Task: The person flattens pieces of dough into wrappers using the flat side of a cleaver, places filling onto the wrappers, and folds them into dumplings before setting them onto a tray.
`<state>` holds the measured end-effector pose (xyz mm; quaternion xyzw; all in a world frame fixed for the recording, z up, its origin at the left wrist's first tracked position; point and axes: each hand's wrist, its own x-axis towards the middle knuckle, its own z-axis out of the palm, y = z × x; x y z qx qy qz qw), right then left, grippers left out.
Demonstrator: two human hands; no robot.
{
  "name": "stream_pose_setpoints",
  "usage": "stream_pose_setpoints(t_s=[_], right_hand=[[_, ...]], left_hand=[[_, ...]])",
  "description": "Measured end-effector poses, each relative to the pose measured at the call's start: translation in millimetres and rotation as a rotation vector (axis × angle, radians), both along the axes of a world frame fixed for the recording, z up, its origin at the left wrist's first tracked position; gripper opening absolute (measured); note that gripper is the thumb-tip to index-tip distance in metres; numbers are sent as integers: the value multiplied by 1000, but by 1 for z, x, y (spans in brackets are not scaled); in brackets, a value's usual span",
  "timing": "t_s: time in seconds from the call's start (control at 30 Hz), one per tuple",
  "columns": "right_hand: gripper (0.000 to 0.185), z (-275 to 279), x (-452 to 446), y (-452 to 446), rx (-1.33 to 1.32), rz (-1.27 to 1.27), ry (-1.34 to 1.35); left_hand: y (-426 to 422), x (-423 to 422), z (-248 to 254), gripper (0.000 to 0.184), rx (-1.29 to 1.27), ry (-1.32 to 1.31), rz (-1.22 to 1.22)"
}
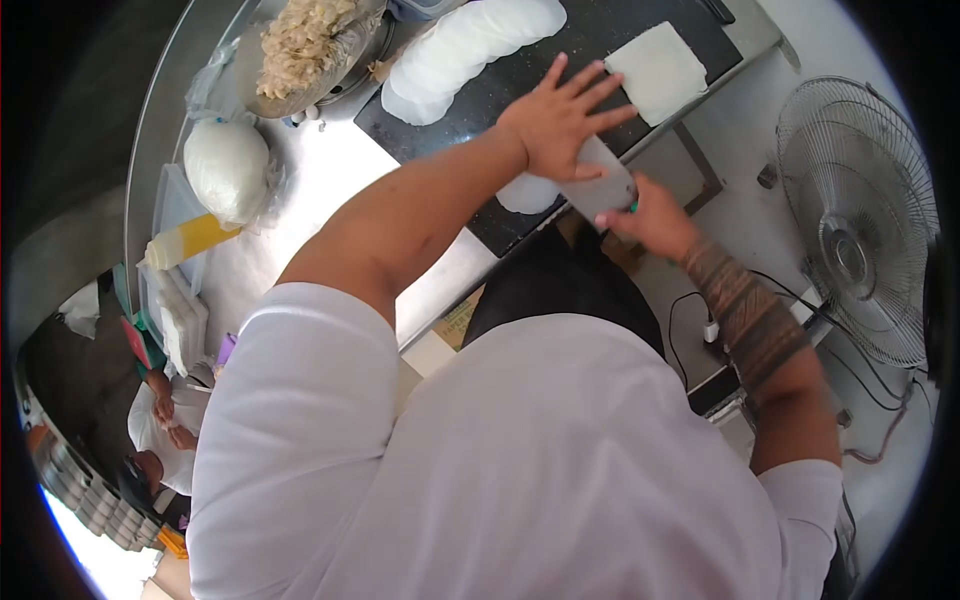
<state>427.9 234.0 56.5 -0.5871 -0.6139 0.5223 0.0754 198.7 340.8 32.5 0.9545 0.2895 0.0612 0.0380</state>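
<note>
In the head view my right hand (655, 218) is closed around the handle of a wide-bladed cleaver (603, 182); a bit of green shows at its grip. My left hand (565, 118) lies with fingers spread over the blade's far side, its thumb on the metal. Beside the blade, partly covered by it, a thin white dough round (528, 194) rests on the black board (410, 140). Overlapping white dough rounds (470, 58) form a row farther back. Right of my left hand sits a white square piece (657, 73); cloth or dough, I cannot tell.
A bowl of pale chopped filling (305, 50), a bagged white mass (226, 172) and a yellow squeeze bottle (195, 241) stand along the left of the steel table (320, 215). A floor fan (850, 235) with cables is at right. Another person (165, 425) works at lower left.
</note>
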Motion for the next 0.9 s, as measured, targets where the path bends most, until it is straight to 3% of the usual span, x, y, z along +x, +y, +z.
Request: stream_pose_setpoints(t_s=[0.03,0.13,0.23,0.33,0.47,0.6,0.73,0.83,0.9], right_hand=[[64,-3,-1,16,18,-22,79],[59,12,1,54,113,172,-224],[60,25,-14,58,69,117,-225],[62,3,-29,9,62,-17,83],[65,-16,-27,-54,35,5,91],[69,-3,8,-25,-59,-35,53],[69,-9,23,45,106,108,16],[66,35,7,75,160,230,-202],[60,42,2,74,159,230,-273]], left_hand=[[11,-2,-3,90,12,-39,29],[35,-7,-4,89,127,-7,97],[43,-20,5,90,147,-180,12],[22,-42,14,90,40,-157,-52],[-47,-37,-1,92,-185,-53,-62],[-15,7,0,90,-105,-73,-60],[24,9,-5,76,99,-133,75],[41,-2,-5,91,97,-128,244],[59,-13,-31,92,33,-224,404]])
